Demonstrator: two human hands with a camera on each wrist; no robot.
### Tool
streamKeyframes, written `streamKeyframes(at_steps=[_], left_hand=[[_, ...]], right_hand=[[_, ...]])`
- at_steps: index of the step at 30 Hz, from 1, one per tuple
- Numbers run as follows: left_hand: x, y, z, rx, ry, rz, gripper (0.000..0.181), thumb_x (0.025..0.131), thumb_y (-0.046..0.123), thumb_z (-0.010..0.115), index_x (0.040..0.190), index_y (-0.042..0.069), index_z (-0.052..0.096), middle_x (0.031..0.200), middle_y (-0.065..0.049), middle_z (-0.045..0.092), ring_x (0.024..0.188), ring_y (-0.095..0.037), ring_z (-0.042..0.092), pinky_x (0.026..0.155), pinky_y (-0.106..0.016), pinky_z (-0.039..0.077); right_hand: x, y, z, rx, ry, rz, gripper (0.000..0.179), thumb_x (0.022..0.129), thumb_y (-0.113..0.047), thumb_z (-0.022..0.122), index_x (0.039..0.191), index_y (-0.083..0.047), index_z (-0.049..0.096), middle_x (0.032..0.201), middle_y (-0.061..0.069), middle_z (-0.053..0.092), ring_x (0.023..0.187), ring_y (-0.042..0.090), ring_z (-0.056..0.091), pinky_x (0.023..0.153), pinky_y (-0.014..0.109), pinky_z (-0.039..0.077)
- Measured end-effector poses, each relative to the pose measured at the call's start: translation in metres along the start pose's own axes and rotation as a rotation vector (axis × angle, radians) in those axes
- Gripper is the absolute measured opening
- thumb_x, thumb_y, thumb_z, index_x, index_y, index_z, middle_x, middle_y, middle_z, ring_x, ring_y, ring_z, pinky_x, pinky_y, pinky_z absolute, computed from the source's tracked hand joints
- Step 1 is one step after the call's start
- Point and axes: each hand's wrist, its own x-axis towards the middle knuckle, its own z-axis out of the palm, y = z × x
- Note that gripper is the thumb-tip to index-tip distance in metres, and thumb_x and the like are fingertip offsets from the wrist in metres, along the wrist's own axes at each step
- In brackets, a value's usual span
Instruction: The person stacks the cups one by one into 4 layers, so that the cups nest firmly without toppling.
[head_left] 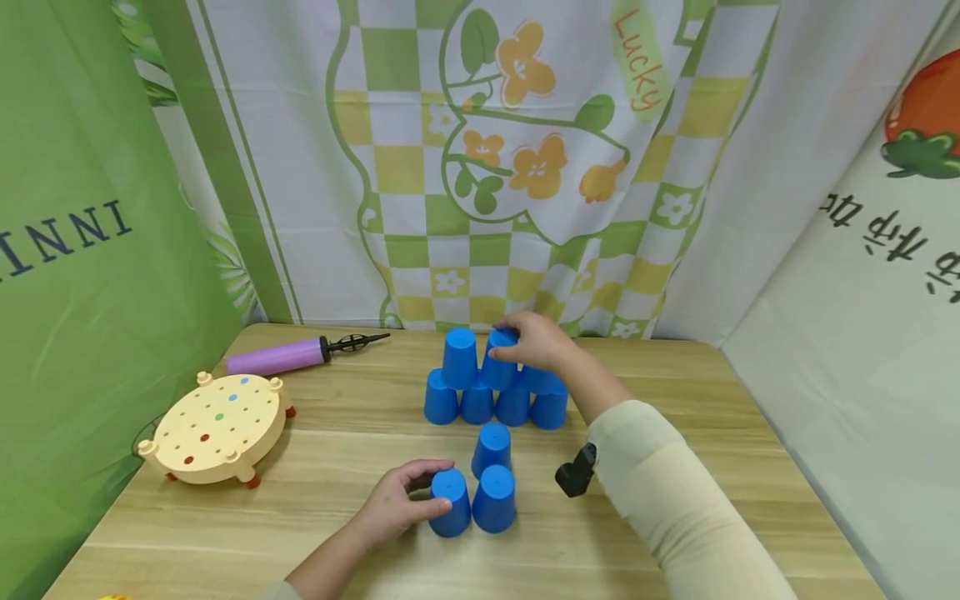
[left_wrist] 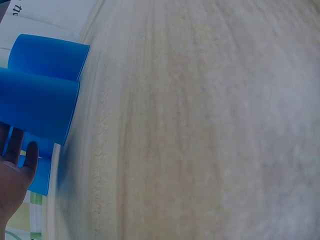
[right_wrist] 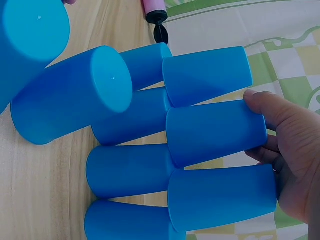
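Several blue plastic cups, all upside down, stand on the wooden table. At the back, a bottom row of cups [head_left: 441, 398] carries an upper row of three. My right hand [head_left: 534, 340] grips the middle cup [right_wrist: 215, 132] of that upper row near its top, thumb on one side and fingers on the other. Its neighbour on the right [right_wrist: 222, 197] is partly hidden by the arm in the head view. Nearer me are three more cups. My left hand [head_left: 401, 504] holds the left one [head_left: 450, 504] between thumb and fingers; beside it stand a front cup [head_left: 494, 500] and one behind [head_left: 492, 450].
To the left lies a round cream-coloured board with pegs [head_left: 217, 425] and coloured dots. A purple hand pump [head_left: 277, 358] lies behind it. A black device [head_left: 576, 471] shows beside the right sleeve. Patterned curtains [head_left: 525, 167] hang behind the table.
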Motion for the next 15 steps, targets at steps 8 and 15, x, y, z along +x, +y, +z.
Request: streamKeyframes(at_steps=[8, 15], left_hand=[[-0.0005, 0.0003, 0.0000, -0.004, -0.004, -0.003, 0.055, 0.086, 0.023, 0.076, 0.133, 0.003, 0.057, 0.136, -0.018, 0.058, 0.125, -0.039, 0.055, 0.103, -0.056, 0.046], [-0.0002, 0.0011, 0.0002, -0.002, 0.000, -0.009, 0.055, 0.086, 0.024, 0.076, 0.133, 0.003, 0.057, 0.137, -0.018, 0.058, 0.124, -0.039, 0.055, 0.103, -0.056, 0.047]], right_hand=[[-0.0010, 0.0007, -0.0003, -0.010, 0.005, -0.012, 0.061, 0.090, -0.036, 0.069, 0.142, -0.008, 0.051, 0.143, 0.014, 0.054, 0.132, 0.033, 0.051, 0.108, 0.048, 0.045], [-0.0100, 0.0027, -0.0079, 0.112, 0.035, -0.021, 0.062, 0.090, -0.037, 0.069, 0.143, -0.012, 0.050, 0.145, 0.013, 0.051, 0.135, 0.033, 0.046, 0.109, 0.052, 0.042]])
